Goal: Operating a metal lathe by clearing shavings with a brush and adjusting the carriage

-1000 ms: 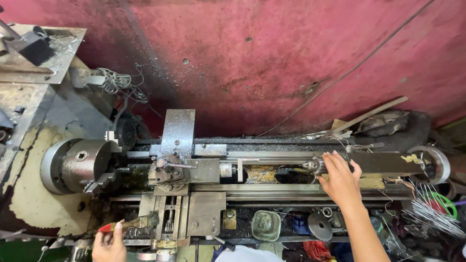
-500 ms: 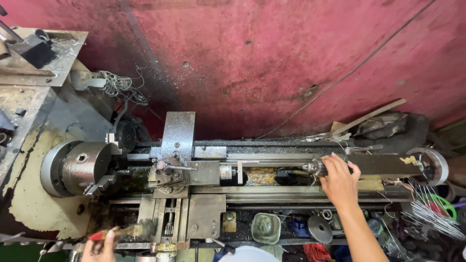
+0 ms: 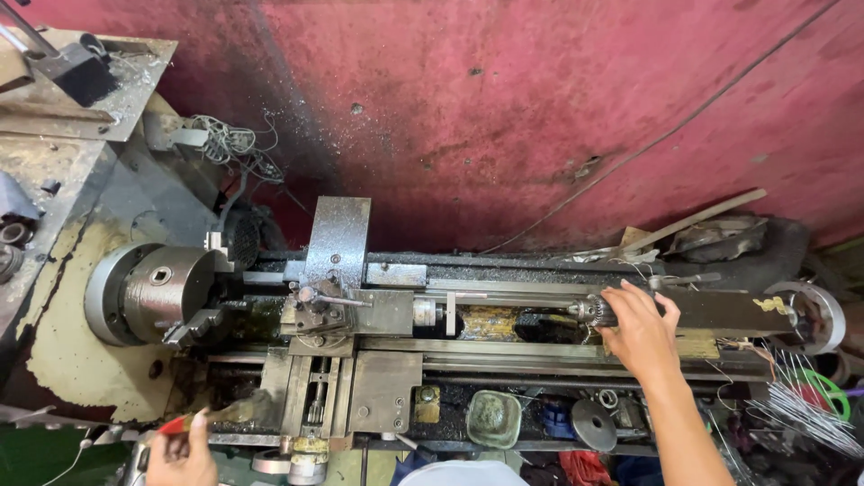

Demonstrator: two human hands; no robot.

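I look down on a metal lathe (image 3: pixel 387 360) that runs left to right against a red wall. My right hand (image 3: pixel 641 330) rests on the dark tailstock (image 3: pixel 711 310), fingers curled around its left end by the drill chuck (image 3: pixel 589 310). My left hand (image 3: pixel 180 454) is at the bottom left edge, gripping a red-handled brush (image 3: pixel 220 414) whose bristles touch the carriage's left side. The round chuck (image 3: pixel 157 292) sits at the left, with the tool post (image 3: pixel 315 306) just right of it.
A grimy tray under the bed holds a green cup (image 3: pixel 492 418), a round metal disc (image 3: pixel 594 425) and red rags. A handwheel (image 3: pixel 814 315) and loose wires (image 3: pixel 801 405) lie at the right. A cluttered metal shelf (image 3: pixel 81 90) stands at the top left.
My left hand with the red-handled brush has dropped lower toward the frame's bottom edge. My right hand stays on the tailstock. The view has shifted slightly.
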